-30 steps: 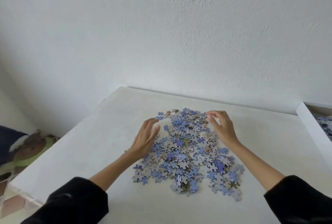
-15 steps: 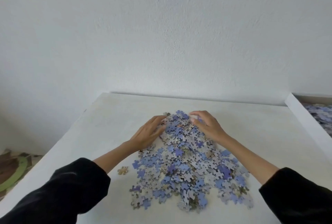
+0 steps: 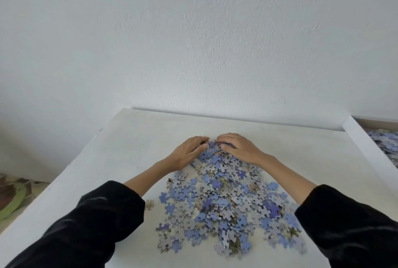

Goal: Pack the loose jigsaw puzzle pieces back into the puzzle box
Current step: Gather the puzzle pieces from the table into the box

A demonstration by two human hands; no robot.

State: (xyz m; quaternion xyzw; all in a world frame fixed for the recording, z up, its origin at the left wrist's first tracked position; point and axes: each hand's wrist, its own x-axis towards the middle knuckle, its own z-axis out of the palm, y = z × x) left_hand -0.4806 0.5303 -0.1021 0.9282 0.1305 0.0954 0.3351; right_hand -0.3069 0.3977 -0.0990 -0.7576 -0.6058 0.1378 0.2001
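A heap of blue and grey jigsaw pieces point(image 3: 224, 205) lies spread on the white table point(image 3: 120, 160). My left hand point(image 3: 187, 151) and my right hand point(image 3: 239, 148) curl around the far end of the heap, fingertips almost touching, palms pressed on pieces. One loose tan piece point(image 3: 149, 204) lies apart by my left sleeve. The puzzle box point(image 3: 364, 140), white-walled, stands at the right edge with pieces inside; most of it is cut off.
A white wall rises right behind the table's far edge. The table's left edge drops to a floor with a green and brown mat point(image 3: 13, 199). Bare tabletop lies left of the heap and between heap and box.
Both hands have closed together at the far end of the heap and drawn pieces toward me, bunching the pile. The view has shifted left and down.
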